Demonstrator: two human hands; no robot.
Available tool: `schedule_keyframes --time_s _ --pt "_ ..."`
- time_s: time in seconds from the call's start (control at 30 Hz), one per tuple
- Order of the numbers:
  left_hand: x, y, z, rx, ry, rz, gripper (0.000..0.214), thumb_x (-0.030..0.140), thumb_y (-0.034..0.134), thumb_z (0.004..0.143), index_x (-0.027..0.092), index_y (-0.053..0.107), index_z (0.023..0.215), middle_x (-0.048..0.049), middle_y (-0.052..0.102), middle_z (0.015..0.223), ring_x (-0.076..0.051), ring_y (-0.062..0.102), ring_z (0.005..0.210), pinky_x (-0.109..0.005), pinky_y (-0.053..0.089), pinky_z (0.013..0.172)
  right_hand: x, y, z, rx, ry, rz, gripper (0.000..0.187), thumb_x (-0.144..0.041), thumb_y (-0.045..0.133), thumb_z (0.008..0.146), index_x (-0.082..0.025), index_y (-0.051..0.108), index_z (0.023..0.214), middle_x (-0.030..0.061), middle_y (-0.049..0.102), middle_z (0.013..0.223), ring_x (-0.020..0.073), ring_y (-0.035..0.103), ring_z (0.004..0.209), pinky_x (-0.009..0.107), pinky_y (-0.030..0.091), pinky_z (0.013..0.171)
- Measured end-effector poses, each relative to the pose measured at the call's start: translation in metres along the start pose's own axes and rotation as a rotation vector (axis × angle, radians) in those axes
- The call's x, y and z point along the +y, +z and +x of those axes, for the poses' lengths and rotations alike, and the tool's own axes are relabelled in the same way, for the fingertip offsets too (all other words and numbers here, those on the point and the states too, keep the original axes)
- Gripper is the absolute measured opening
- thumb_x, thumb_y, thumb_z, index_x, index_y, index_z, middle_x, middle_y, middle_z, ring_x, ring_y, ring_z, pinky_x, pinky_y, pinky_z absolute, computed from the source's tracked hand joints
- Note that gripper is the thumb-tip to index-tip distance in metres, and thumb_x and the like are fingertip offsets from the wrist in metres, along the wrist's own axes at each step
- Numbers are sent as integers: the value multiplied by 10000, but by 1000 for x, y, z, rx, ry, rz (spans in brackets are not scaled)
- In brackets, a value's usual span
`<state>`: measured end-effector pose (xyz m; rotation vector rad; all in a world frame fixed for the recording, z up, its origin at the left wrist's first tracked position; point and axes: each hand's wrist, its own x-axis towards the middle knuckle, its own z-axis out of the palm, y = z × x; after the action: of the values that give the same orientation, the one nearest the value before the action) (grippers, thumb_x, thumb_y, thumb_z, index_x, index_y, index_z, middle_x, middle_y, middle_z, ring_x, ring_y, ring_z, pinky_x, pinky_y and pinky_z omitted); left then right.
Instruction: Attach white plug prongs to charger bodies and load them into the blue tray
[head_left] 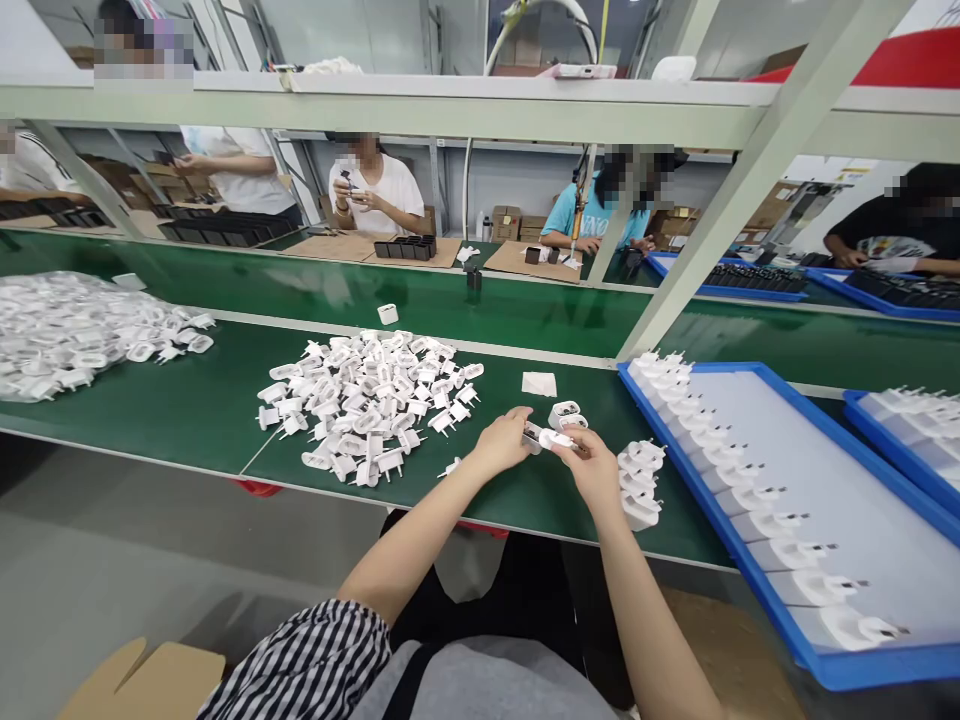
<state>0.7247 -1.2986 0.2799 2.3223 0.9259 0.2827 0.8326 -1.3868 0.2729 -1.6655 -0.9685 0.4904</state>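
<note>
My left hand [504, 441] and my right hand [594, 468] meet over the green table [210, 405], both closed on a small white plug part [553, 438] held between them. A second white part [564, 412] lies just behind the held one. Left of my hands is a large loose pile of white plug parts [371, 400]. Right of my right hand sits a short stack of finished white parts [640, 482]. Beyond that, a blue tray [750, 580] holds a row of white plugs [757, 500] along its left edge.
Another heap of white parts in clear plastic [67, 335] lies at far left. A second blue tray [911, 435] stands at far right. A slanted frame post [720, 215] rises behind the tray. Several other people work across the green belt [450, 305]. A white slip [539, 384] lies on the table.
</note>
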Motion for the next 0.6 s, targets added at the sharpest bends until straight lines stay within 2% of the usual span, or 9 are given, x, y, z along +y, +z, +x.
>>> schedule_keyframes --time_s 0.1,0.23,0.3,0.4,0.47,0.6 --pt "-12 -4 5 -120 48 -58 359 245 510 647 180 484 1000 -25 561 937 -153 536 748 -244 402 672 9 11 1 18 10 8 192 -327 527 619 -198 542 760 42 582 902 188 534 823 347 403 759" --pt "-23 1 -9 -87 28 -138 339 299 551 614 176 523 928 9 586 681 -141 533 595 -221 396 554 13 22 -2 -123 -24 -18 142 -287 514 640 -202 530 753 37 578 959 174 535 840 327 387 772" --pt "-26 5 -18 -54 -1 -174 391 299 566 599 180 503 966 16 589 676 -132 535 582 -213 399 553 12 25 -3 -208 -51 -62 115 -258 506 651 -205 527 751 25 585 939 166 539 821 306 395 742" --pt "-27 11 -31 -13 -33 -202 443 295 557 605 203 455 1026 14 598 823 -122 556 658 -202 410 615 5 26 -9 -323 -106 -177 106 -219 486 677 -210 523 775 -3 599 847 146 550 732 266 402 666" --pt "-26 12 -38 -1 -54 -138 412 320 523 631 219 455 1025 16 598 863 -131 562 716 -203 410 646 0 25 -16 -340 -144 -288 87 -222 476 697 -209 513 774 -16 591 765 139 542 675 241 390 601" --pt "-20 6 -37 3 -150 151 405 415 436 666 242 457 1032 31 622 721 -169 566 741 -204 406 576 -4 24 -19 -332 -227 -379 64 -189 500 690 -216 482 745 -42 556 784 123 517 741 181 340 529"
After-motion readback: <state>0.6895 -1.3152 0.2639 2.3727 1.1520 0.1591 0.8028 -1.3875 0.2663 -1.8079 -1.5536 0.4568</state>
